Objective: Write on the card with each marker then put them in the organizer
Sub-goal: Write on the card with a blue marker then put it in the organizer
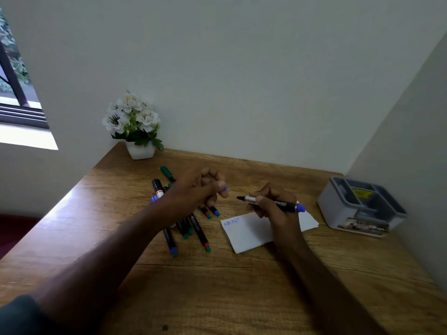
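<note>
markers (191,228) left of card (251,234), organizer (362,209) right, plant (135,126) behind

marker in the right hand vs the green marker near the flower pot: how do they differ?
The marker in the right hand is held above the card; the green marker lies on the table at the far end of the pile. The held one is uncapped, tip bare; the left hand grips what looks like its blue cap. The green one's far end looks capped. The held one's end is blue. Both have slim dark barrels.

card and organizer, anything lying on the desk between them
Nothing: the head view shows only bare wooden desk between the card and the organizer.
</note>
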Demonstrator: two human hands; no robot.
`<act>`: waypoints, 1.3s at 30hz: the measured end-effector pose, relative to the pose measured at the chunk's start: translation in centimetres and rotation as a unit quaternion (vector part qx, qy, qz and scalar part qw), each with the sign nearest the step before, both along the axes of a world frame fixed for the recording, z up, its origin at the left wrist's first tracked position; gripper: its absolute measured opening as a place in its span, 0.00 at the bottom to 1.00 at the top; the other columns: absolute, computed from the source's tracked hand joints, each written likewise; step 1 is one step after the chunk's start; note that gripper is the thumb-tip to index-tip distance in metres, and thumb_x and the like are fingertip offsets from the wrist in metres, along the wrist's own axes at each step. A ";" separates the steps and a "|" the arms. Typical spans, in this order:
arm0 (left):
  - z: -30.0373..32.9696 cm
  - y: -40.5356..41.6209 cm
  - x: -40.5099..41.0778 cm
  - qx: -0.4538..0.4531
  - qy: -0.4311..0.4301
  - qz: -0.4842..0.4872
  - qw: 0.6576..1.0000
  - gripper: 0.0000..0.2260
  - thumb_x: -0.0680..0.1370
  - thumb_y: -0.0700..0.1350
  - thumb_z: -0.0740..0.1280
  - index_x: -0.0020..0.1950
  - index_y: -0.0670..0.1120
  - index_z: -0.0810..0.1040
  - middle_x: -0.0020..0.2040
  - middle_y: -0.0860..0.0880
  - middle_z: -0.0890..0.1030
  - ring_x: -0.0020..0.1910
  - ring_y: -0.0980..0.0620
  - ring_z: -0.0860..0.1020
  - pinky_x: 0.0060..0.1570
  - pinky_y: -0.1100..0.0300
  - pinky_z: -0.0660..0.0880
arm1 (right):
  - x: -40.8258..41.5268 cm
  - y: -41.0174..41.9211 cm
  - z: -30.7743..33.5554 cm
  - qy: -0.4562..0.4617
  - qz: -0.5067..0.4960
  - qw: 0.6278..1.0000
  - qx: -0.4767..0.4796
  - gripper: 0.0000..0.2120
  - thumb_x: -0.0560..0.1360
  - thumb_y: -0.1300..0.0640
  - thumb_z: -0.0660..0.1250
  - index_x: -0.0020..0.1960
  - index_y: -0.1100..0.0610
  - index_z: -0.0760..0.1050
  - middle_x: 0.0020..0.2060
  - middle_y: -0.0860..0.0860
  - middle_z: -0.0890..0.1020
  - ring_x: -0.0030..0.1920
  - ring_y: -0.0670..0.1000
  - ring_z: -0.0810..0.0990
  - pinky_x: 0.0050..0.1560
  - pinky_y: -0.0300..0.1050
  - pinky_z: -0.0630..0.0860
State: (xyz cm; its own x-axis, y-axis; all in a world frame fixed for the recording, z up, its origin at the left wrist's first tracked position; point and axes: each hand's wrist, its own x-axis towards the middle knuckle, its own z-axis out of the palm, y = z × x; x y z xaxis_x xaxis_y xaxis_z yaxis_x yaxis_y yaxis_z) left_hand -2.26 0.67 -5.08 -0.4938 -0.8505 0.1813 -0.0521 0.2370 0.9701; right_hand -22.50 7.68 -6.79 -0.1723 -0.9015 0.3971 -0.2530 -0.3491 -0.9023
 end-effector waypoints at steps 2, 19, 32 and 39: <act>-0.2 0.0 -0.2 0.009 0.003 -0.008 1.000 0.04 0.79 0.41 0.66 0.52 0.42 0.77 0.44 0.44 0.85 0.30 0.54 0.74 0.29 0.62 0.70 | 0.0 0.0 0.1 -0.015 0.010 1.000 -0.017 0.15 0.69 0.48 0.68 0.38 0.61 0.78 0.33 0.56 0.80 0.36 0.51 0.78 0.38 0.41 0.75; -0.7 0.1 -0.2 0.054 0.027 -0.064 0.996 0.09 0.78 0.38 0.65 0.56 0.44 0.80 0.42 0.43 0.84 0.41 0.45 0.80 0.39 0.53 0.75 | -0.3 -0.3 -0.6 -0.032 0.033 0.998 -0.049 0.13 0.70 0.51 0.71 0.44 0.62 0.78 0.37 0.56 0.82 0.38 0.51 0.83 0.40 0.41 0.78; -0.4 0.5 -0.3 0.066 0.048 -0.092 0.992 0.07 0.76 0.38 0.67 0.52 0.36 0.81 0.36 0.41 0.83 0.34 0.49 0.81 0.34 0.60 0.78 | -0.2 -0.2 -0.4 -0.039 0.074 0.996 -0.022 0.05 0.72 0.51 0.72 0.41 0.53 0.81 0.34 0.59 0.82 0.34 0.58 0.77 0.35 0.45 0.74; -0.4 0.4 -0.1 0.072 0.076 -0.088 0.991 0.10 0.73 0.40 0.70 0.52 0.36 0.81 0.37 0.39 0.83 0.33 0.48 0.80 0.34 0.58 0.76 | -0.1 -0.3 -0.7 -0.060 0.098 0.993 -0.017 0.07 0.75 0.58 0.71 0.43 0.63 0.79 0.34 0.64 0.80 0.33 0.55 0.76 0.36 0.42 0.75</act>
